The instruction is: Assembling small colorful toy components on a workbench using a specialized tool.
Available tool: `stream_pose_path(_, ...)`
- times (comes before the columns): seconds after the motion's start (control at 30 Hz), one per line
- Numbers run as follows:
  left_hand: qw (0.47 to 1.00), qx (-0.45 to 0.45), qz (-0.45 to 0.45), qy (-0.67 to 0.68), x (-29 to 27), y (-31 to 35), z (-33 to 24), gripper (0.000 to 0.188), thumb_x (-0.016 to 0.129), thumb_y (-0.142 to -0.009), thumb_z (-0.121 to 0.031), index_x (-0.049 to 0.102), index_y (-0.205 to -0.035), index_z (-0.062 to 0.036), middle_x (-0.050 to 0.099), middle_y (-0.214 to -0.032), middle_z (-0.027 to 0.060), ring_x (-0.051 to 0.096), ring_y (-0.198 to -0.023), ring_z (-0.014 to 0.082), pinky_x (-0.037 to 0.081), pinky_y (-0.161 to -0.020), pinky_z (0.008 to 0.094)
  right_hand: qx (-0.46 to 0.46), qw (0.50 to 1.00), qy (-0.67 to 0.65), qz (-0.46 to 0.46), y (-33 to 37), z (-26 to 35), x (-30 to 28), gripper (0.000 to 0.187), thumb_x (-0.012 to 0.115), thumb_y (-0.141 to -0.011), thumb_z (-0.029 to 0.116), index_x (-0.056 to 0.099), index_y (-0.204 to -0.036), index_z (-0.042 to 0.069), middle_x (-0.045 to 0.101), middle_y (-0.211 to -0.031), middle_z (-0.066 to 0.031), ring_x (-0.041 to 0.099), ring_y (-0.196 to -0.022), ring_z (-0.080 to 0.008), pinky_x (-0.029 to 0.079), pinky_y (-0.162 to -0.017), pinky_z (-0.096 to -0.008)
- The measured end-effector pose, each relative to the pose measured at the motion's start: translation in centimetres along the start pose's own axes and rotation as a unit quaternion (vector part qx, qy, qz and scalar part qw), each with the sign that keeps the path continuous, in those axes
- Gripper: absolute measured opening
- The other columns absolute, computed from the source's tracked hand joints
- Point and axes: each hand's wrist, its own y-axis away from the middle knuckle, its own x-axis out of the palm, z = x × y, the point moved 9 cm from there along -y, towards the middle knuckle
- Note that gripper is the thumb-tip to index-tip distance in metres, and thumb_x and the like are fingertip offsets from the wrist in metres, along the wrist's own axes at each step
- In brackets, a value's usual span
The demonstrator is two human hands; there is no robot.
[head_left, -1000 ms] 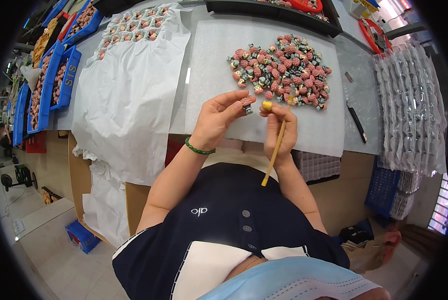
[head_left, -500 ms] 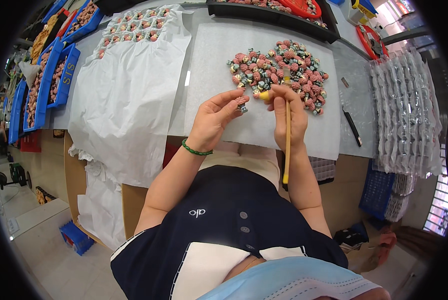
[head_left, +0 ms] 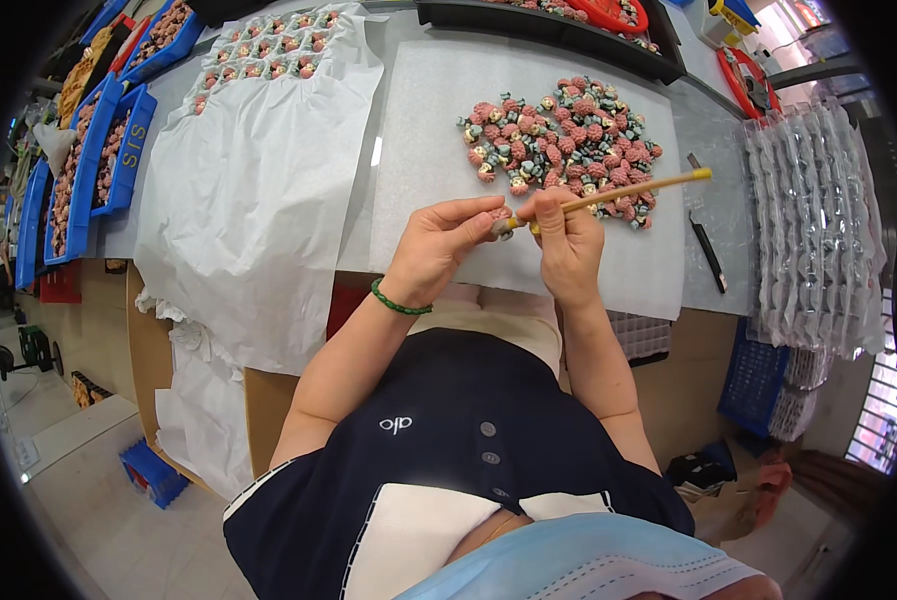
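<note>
My left hand [head_left: 443,240] pinches a small figurine [head_left: 502,215] with a pink knobbly top, mostly covered by the fingers. Across from it, my right hand [head_left: 565,245] grips a thin wooden-handled brush [head_left: 628,192] like a pen. The handle slants up to the right and has a yellow end. Its working tip meets the figurine, though the fingers partly hide the contact. Something yellow also shows at the right fingertips. Just beyond both hands, a pile of similar pink, grey and cream figurines [head_left: 568,140] lies on a white foam sheet [head_left: 418,130].
A white-covered tray of figurines [head_left: 268,60] stands at the far left, beside blue bins [head_left: 118,160]. A black tray [head_left: 558,32] borders the back. To the right lie a black pen-like tool [head_left: 706,252], stacked clear plastic trays [head_left: 808,230] and a red round object [head_left: 746,82].
My right hand has turned the brush from upright, handle toward me, to slanting, with its tip brought to the figurine. My left hand has shifted slightly right and nearer to me.
</note>
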Motion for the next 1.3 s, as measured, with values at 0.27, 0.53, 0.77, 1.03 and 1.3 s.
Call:
stream_pose_path(0.27,0.998,-0.015,-0.015,0.062,0.0,-0.8,0.5,0.025,0.053,-0.084,-0.005,0.055,-0.107,0.0034,0.06,-0.099,0.0117,0.056,-0.092,0.0156,0.044,-0.081,0.0286,-0.199,0.975,0.1,0.022,0.0,2.1,0.5,0.023,0.047,-0.09,0.017,0.054,-0.076,0.0,0.05,-0.065,-0.0021,0.039,-0.055,-0.0072,0.031,-0.05,-0.0203)
stream_pose_path(0.53,0.999,-0.018,-0.032,0.036,-0.5,-0.8,0.1,0.026,0.05,-0.087,-0.01,0.051,-0.11,0.0021,0.058,-0.101,0.0102,0.056,-0.093,0.0168,0.046,-0.084,0.0295,-0.053,0.988,0.096,-0.105,-1.0,0.4,-4.4,0.016,0.055,-0.086,0.018,0.054,-0.084,0.002,0.056,-0.07,-0.0041,0.047,-0.056,-0.0056,0.035,-0.046,-0.0181)
stream_pose_path(0.77,0.995,-0.041,-0.048,0.071,0.1,-0.6,-0.8,0.028,0.044,-0.089,-0.011,0.046,-0.114,0.0028,0.055,-0.099,0.0083,0.056,-0.091,0.0173,0.048,-0.081,0.0295,-0.191,0.869,0.453,-0.057,-3.6,2.1,-1.1,0.024,0.073,-0.065,0.013,0.052,-0.073,0.005,0.052,-0.064,-0.0045,0.049,-0.06,-0.0194,0.04,-0.052,-0.0311)
stream_pose_path(1.03,0.996,-0.05,-0.065,0.044,-1.3,0.5,-0.9,0.029,0.043,-0.09,-0.013,0.048,-0.113,0.0022,0.055,-0.091,0.0049,0.051,-0.08,0.0105,0.043,-0.068,0.0215,-0.17,0.894,0.414,-0.027,-2.8,1.8,0.6,0.021,0.069,-0.067,0.004,0.049,-0.07,0.005,0.054,-0.068,-0.004,0.051,-0.062,-0.0171,0.043,-0.057,-0.0294)
stream_pose_path(1.3,0.996,-0.053,0.001,0.069,0.7,0.3,-1.1,0.03,0.048,-0.089,-0.021,0.052,-0.109,0.0018,0.052,-0.084,-0.0006,0.046,-0.073,0.0069,0.038,-0.062,0.0199,-0.103,0.994,0.001,-0.04,1.7,0.2,1.0,0.029,0.063,-0.071,-0.009,0.039,-0.081,0.003,0.054,-0.095,-0.016,0.055,-0.087,-0.015,0.049,-0.074,-0.0254)
